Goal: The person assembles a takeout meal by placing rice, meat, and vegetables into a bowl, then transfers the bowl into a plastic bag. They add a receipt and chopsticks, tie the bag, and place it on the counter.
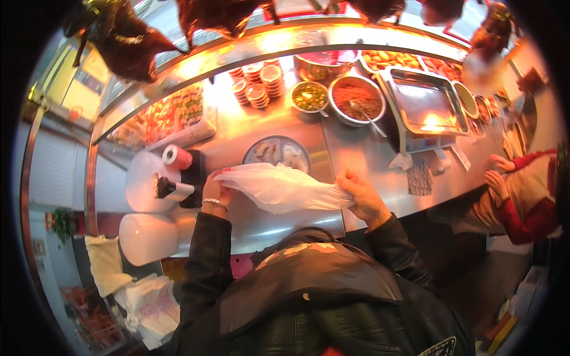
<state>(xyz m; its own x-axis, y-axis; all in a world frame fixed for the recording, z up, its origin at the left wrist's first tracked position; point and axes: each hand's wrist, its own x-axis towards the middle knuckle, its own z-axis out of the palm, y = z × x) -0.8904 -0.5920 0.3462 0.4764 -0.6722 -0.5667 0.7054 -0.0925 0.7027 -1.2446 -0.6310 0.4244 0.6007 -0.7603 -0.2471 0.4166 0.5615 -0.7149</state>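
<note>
A thin white plastic bag [285, 189] is stretched sideways between my two hands, above the steel counter [276, 231]. My left hand [217, 189], with a bracelet at the wrist, grips one end; some of its fingers are hidden by the film. The other end is bunched in the fist of my right hand [363, 196]. Just beyond the bag lies a round lidded tray [277, 151] with pale food inside, its near edge covered by the plastic.
Red-lidded tubs [257, 84] are stacked at the back, beside a bowl of chopped greens [309, 95] and a bowl of red sauce [356, 98]. A scale with a steel tray [425, 107] stands right. Roast ducks [124, 44] hang overhead. Another person's hands [498, 175] are at far right.
</note>
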